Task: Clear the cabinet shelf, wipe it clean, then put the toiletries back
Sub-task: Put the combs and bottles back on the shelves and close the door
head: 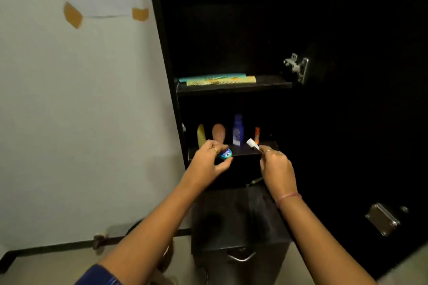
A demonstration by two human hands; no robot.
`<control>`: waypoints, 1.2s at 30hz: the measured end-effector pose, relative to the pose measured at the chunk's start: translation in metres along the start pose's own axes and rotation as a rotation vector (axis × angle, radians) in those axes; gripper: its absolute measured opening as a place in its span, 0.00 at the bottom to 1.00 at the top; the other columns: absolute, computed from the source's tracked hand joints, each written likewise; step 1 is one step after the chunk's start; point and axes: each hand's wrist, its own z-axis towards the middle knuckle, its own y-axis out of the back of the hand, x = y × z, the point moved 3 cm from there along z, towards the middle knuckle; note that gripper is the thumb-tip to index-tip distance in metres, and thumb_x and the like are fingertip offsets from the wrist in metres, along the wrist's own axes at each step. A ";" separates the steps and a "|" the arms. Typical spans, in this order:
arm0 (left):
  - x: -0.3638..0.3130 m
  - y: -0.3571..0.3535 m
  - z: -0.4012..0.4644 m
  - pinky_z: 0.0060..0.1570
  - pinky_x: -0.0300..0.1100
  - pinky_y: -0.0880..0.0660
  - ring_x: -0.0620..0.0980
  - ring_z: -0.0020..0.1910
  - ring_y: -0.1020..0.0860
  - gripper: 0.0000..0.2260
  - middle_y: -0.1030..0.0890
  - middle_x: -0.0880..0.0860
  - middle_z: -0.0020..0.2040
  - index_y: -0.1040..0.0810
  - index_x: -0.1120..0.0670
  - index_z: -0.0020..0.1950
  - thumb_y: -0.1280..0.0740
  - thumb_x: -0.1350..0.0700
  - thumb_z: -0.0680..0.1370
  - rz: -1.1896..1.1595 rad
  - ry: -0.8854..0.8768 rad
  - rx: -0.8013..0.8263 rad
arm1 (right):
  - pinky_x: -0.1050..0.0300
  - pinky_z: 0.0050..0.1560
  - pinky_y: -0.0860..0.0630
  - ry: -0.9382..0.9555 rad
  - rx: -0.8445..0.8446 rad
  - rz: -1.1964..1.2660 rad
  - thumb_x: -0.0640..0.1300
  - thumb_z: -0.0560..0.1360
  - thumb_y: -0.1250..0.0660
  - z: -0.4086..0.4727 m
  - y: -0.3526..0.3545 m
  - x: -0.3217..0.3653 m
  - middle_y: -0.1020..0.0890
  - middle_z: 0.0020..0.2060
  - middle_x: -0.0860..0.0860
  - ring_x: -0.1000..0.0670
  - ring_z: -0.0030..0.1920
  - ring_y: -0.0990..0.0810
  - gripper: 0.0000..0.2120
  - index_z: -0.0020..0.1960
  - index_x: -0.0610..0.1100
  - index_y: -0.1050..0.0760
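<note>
Head view: hands (243, 164) with jar (225, 153), tube (253, 144).

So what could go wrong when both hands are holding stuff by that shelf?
1. The left hand pinches the small blue jar over the shelf edge; it might slip and drop.
2. The right hand holds a white-capped tube close to the orange tube and blue bottle, which stand upright and could be knocked over.
3. The cabinet is dark, so things at the back may be missed.
</note>
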 end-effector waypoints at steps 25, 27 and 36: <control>-0.106 0.234 0.314 0.56 0.45 0.26 0.55 0.56 0.25 0.12 0.22 0.58 0.57 0.22 0.59 0.57 0.33 0.54 0.77 0.489 0.006 -0.444 | 0.49 0.51 0.22 0.343 -0.498 0.011 0.41 0.78 0.40 0.325 0.232 0.140 0.17 0.50 0.44 0.40 0.50 0.20 0.12 0.57 0.47 0.20; -0.097 0.234 0.332 0.52 0.44 0.26 0.54 0.54 0.23 0.11 0.21 0.58 0.54 0.21 0.59 0.55 0.33 0.55 0.76 0.461 0.138 -0.380 | 0.50 0.49 0.21 0.316 -0.420 -0.004 0.40 0.76 0.38 0.347 0.225 0.145 0.18 0.49 0.43 0.41 0.48 0.20 0.12 0.54 0.46 0.19; -0.079 0.241 0.367 0.46 0.42 0.28 0.55 0.51 0.23 0.17 0.26 0.58 0.51 0.26 0.63 0.61 0.33 0.55 0.76 0.538 0.373 -0.224 | 0.55 0.53 0.23 0.231 -0.017 0.063 0.42 0.75 0.35 0.397 0.206 0.157 0.19 0.53 0.44 0.46 0.52 0.21 0.12 0.56 0.39 0.21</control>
